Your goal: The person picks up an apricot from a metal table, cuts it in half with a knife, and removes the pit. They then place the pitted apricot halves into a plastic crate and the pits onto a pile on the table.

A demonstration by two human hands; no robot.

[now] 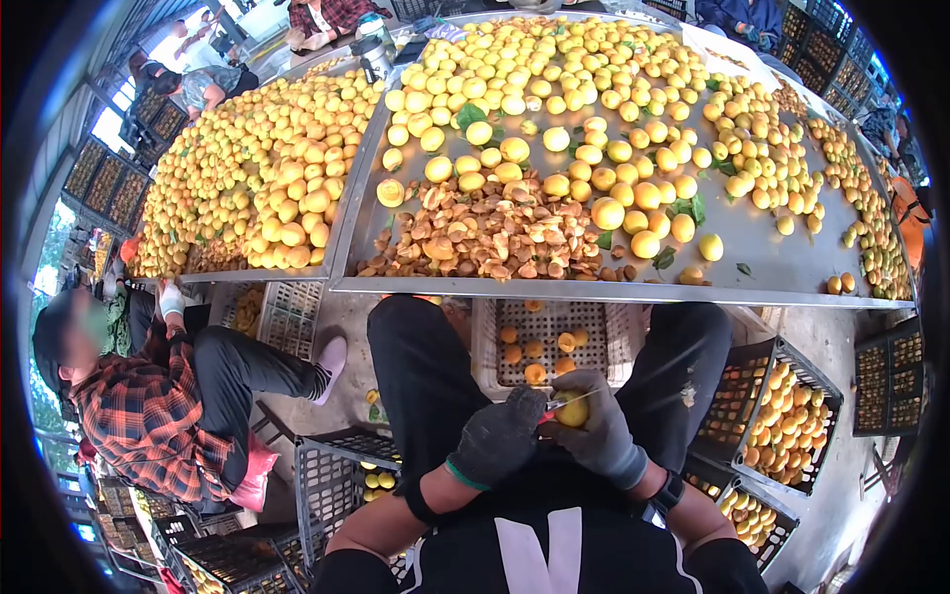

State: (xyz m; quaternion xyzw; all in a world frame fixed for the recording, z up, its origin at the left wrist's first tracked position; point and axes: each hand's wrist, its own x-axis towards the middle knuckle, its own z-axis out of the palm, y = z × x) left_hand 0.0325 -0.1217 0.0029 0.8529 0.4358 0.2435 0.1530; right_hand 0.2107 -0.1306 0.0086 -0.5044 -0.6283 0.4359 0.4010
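In the middle of the head view, low over my lap, my left hand (501,436) in a dark glove is closed on a knife (580,398) with a thin blade and a bit of red handle showing. The fingers of my right hand (604,436), in a grey glove, are wrapped round a yellow apricot (572,410). The blade lies against the top of this fruit; how deep it cuts cannot be seen. Between my knees stands a pale plastic crate (621,342) with several orange apricot pieces (534,349) in it.
Ahead, a metal table (594,287) bears many whole apricots (515,69) and a heap of pits (495,233). Black crates (777,351) of fruit flank me. A person in a checked shirt (148,421) sits at left beside another fruit-covered table (341,198).
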